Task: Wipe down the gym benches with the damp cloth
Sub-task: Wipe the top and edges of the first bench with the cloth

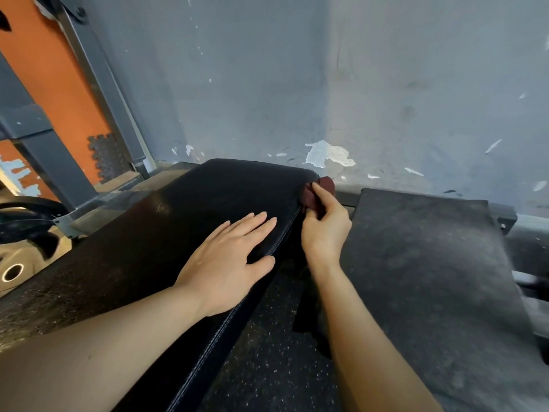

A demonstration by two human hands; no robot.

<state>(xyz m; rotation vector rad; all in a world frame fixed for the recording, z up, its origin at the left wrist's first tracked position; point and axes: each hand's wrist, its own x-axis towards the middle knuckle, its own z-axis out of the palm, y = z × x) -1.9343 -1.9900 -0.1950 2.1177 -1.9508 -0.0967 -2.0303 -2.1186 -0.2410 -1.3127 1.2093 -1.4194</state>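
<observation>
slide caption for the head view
Left hand flat on the black bench; right hand holds a dark red cloth at its edge.

2 bare forearms; no sleeves, no gloves

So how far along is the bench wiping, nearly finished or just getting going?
Partway, by the look of it. The black bench has a sheen on top, so it may already be wiped, though I can't be sure. In hand: the right hand pinches the dark red cloth against the pad's far right edge while the left hand rests flat on top. The dusty grey bench alongside looks untouched.
</observation>
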